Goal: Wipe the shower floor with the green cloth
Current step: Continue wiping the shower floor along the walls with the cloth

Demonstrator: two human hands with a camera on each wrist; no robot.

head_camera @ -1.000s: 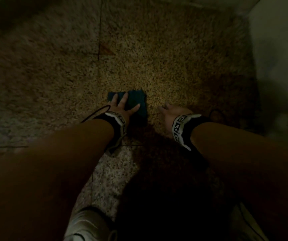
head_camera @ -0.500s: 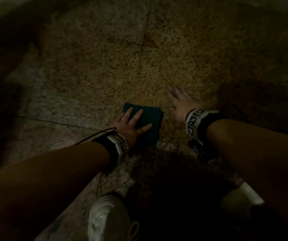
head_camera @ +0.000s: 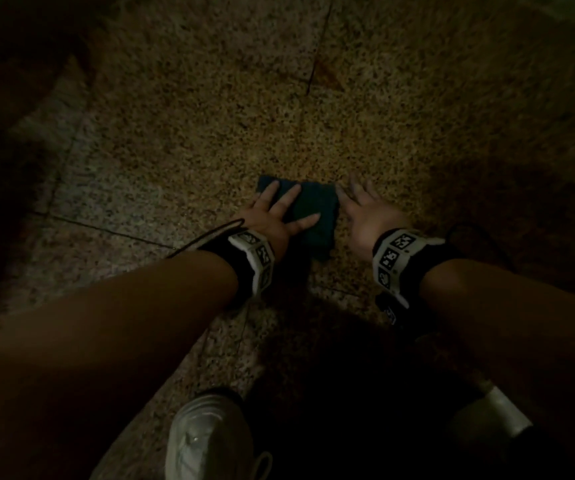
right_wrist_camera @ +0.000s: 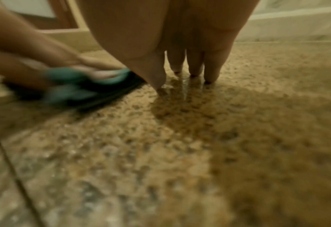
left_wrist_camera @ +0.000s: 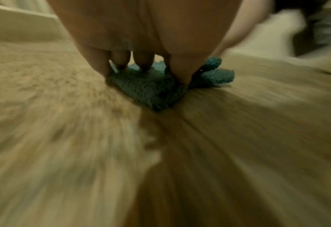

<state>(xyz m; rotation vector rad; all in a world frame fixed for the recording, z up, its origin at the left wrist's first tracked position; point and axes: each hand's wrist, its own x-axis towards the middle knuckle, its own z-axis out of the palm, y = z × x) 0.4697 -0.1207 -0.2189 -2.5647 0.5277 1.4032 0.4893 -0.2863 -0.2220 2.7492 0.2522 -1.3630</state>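
The speckled shower floor (head_camera: 210, 140) fills the view, tan granite-look tiles cut by dark grout lines, dim toward the edges. Both bare forearms reach out over it from the near side, each with a black-and-white marker band at the wrist. A white shoe (head_camera: 206, 441) is planted at the near edge, left of centre.

The left hand (head_camera: 272, 216) is flat on the green cloth (head_camera: 314, 216), fingers straight and spread, pressing it to the floor, no grasp, just the palm and fingers on top. The cloth lies folded in the middle of the floor, its right part showing beyond the fingers. The left wrist view is smeared with motion blur, the fingertips (left_wrist_camera: 144, 64) dug into the pile.

The right hand (head_camera: 365, 216) is just right of the cloth, released, fingers extended with the tips on the bare floor; whether it touches the cloth edge, cannot tell.
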